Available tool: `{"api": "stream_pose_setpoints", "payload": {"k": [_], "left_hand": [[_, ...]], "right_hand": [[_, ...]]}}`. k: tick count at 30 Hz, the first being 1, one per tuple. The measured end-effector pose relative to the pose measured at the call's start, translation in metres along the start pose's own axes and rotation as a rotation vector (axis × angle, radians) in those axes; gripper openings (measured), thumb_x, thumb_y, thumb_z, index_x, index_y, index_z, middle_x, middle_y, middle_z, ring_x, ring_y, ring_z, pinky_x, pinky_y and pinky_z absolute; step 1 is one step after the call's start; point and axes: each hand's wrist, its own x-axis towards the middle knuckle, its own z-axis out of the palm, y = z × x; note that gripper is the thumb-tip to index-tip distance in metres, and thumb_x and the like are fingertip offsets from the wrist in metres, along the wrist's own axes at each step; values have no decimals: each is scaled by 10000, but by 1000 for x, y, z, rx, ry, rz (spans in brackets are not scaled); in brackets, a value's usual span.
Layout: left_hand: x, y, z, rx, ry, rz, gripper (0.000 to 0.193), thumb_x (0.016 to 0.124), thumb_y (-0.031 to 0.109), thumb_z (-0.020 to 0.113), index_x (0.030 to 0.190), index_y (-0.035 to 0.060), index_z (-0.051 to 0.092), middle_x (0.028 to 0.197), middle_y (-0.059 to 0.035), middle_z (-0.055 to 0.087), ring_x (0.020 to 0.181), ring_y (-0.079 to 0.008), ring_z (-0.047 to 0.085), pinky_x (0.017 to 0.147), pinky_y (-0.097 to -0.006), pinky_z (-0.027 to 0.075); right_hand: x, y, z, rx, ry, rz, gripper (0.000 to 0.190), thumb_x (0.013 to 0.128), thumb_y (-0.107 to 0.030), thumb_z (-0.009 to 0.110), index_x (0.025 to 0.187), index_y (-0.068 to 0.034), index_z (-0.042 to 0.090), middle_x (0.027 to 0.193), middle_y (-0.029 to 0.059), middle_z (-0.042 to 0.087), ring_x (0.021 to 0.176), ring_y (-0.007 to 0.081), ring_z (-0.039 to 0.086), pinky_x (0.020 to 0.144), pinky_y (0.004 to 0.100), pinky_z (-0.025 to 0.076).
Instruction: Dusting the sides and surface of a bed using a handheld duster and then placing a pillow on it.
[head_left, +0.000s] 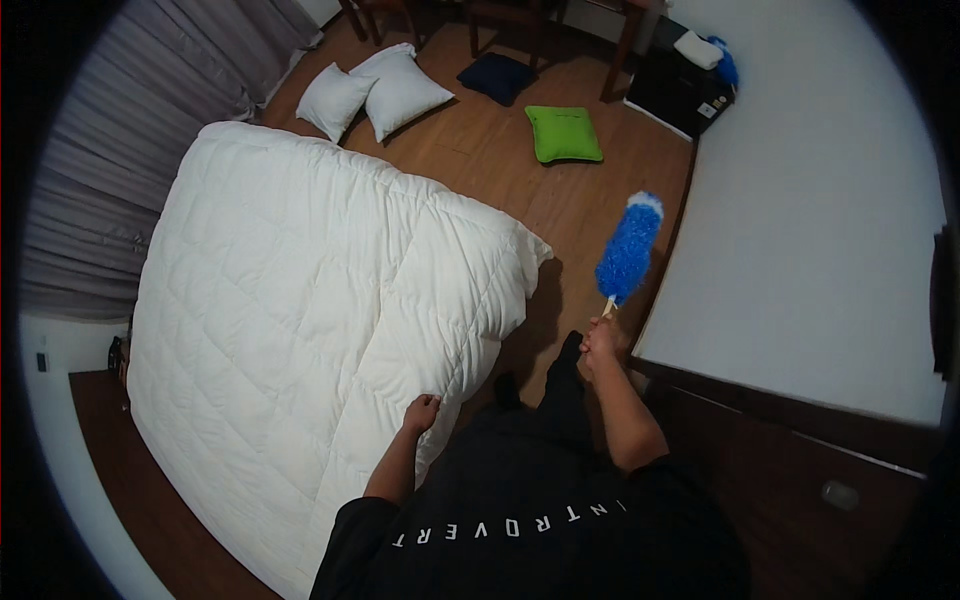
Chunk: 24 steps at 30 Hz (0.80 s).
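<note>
My right hand (599, 346) is wrapped around the pale handle (608, 306) of a duster. The duster's fluffy blue head (626, 251), tipped with white, points away from me over the floor. On the other side, my left hand (422, 413) has its fingers curled in, with nothing visible in them. It is over the near edge of a bed covered by a thick white quilted comforter (300, 300). Whether it touches the cloth, I cannot tell.
Two white pillows (401, 91), a dark blue cushion (496, 77) and a green cushion (566, 135) lie on the wooden floor (465, 150). A black cabinet (667, 82) stands against the white wall (802, 225). Grey curtains (142, 142) hang beyond the bed; wooden chair legs (474, 34) stand at the back.
</note>
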Motion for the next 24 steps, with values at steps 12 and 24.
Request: {"api": "stream_pose_setpoints", "payload": {"k": [12, 24], "left_hand": [[14, 88, 51, 27, 27, -105, 456, 806, 400, 467, 995, -5, 554, 899, -150, 607, 896, -265, 567, 784, -336, 421], [75, 280, 88, -137, 139, 206, 405, 856, 355, 447, 966, -28, 518, 781, -59, 568, 731, -125, 516, 674, -262, 412]], "right_hand": [[97, -109, -12, -1068, -414, 188, 161, 816, -204, 436, 825, -79, 537, 503, 22, 424, 366, 127, 366, 340, 296, 282], [144, -103, 40, -919, -392, 228, 221, 817, -269, 393, 725, -85, 472, 464, 7, 396, 323, 121, 351, 301, 279, 267]]}}
